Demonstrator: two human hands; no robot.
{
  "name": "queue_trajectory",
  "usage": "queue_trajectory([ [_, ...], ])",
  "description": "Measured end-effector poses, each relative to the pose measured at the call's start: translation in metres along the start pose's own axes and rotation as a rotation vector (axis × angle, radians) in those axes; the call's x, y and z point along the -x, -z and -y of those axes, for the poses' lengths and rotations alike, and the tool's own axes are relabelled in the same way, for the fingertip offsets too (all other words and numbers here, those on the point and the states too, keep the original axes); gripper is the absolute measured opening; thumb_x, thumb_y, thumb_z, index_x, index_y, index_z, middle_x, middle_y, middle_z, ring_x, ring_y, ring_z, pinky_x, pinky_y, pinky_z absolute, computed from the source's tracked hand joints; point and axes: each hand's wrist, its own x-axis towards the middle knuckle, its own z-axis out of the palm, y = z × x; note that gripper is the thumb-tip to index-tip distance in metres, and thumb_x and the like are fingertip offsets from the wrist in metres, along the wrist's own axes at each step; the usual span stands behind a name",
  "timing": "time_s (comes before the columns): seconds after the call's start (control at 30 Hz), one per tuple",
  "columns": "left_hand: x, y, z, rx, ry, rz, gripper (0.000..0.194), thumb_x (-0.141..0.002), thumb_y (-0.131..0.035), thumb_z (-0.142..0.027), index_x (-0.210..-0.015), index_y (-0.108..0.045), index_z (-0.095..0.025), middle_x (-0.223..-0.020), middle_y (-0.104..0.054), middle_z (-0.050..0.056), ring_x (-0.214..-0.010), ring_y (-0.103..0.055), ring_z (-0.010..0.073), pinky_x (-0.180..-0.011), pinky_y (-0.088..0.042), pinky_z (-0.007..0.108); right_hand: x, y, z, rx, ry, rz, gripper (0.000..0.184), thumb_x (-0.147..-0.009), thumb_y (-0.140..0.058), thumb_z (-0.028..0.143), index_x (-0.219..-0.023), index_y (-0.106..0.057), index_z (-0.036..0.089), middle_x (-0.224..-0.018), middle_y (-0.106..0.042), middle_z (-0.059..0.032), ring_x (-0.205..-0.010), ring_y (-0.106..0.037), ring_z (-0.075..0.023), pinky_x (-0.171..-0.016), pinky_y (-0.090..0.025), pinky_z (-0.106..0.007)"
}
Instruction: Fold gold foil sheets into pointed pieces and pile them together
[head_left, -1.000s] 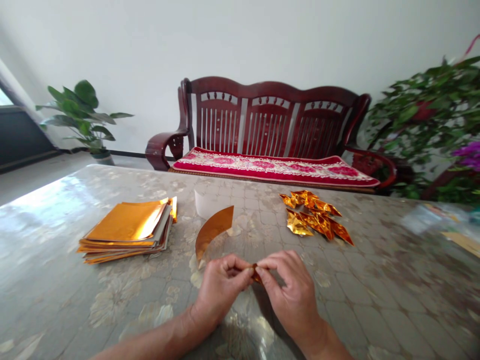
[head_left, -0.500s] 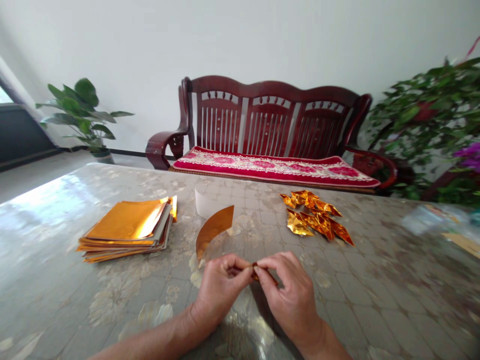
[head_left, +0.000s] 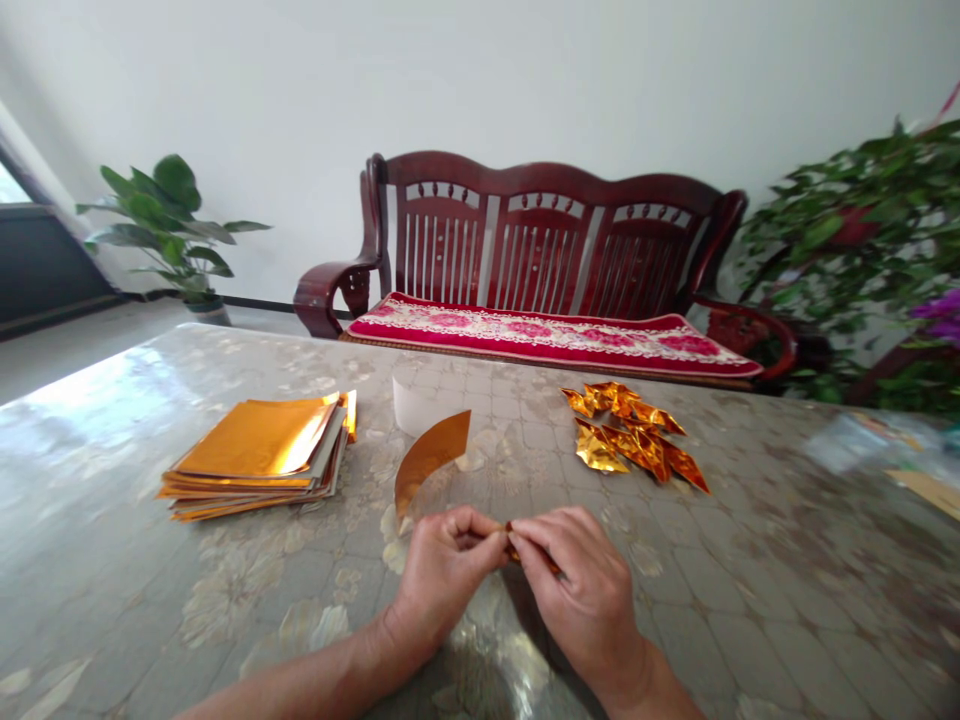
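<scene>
My left hand [head_left: 442, 575] and my right hand [head_left: 589, 590] meet over the near middle of the table [head_left: 750, 580], both pinched on a gold foil sheet [head_left: 429, 458]. The part between my fingers is rolled or folded tight; the free end curls up and away behind my left hand. A stack of flat gold foil sheets [head_left: 259, 455] lies to the left. A pile of folded gold foil pieces [head_left: 634, 435] lies beyond my right hand.
A glossy patterned cover lies over the table. A red wooden bench [head_left: 540, 270] with a red cushion stands behind it. Potted plants stand at the far left [head_left: 169, 225] and at the right [head_left: 862, 250]. Clear plastic and paper [head_left: 885, 450] lie at the table's right edge.
My hands have stayed in place; the right fingers have shifted slightly along the folded part of the foil. The view has moved a little.
</scene>
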Motion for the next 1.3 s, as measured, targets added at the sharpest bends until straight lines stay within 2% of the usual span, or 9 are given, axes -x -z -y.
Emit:
queue_trajectory([
  [0.43,0.0,0.0,0.0065,-0.054,-0.049,0.013,0.019,-0.072,-0.074,-0.03,-0.062,-0.07,-0.015,-0.062,-0.072,0.003,-0.059,-0.067,0.0159,-0.057,-0.05,0.021,-0.0025,0.0014,0.0034,-0.032,-0.051,0.032,0.013,-0.088,-0.06,0.008,-0.087,-0.063,0.02,-0.075,-0.065,-0.0022,-0.073,-0.057,-0.0172,-0.069,-0.046,-0.031],
  [0.73,0.0028,0.0022,0.0053,-0.205,-0.136,0.005,0.017,-0.076,-0.068,-0.027,-0.064,-0.072,-0.016,-0.063,-0.072,0.003,-0.06,-0.066,0.0158,-0.058,-0.049,0.021,-0.0031,0.0012,0.0035,-0.008,-0.075,0.054,0.012,-0.09,-0.059,0.012,-0.081,-0.061,0.021,-0.073,-0.063,-0.0019,-0.072,-0.056,-0.0173,-0.068,-0.045,-0.031],
  [1.3,0.0024,0.0017,0.0042,-0.182,-0.125,0.006,0.018,-0.075,-0.068,-0.028,-0.063,-0.071,-0.016,-0.062,-0.071,0.003,-0.06,-0.066,0.0161,-0.057,-0.049,0.021,0.0004,-0.0002,0.0009,0.0,-0.004,0.03,0.013,-0.089,-0.059,0.009,-0.091,-0.064,0.021,-0.077,-0.067,-0.0026,-0.072,-0.06,-0.0166,-0.07,-0.049,-0.031],
])
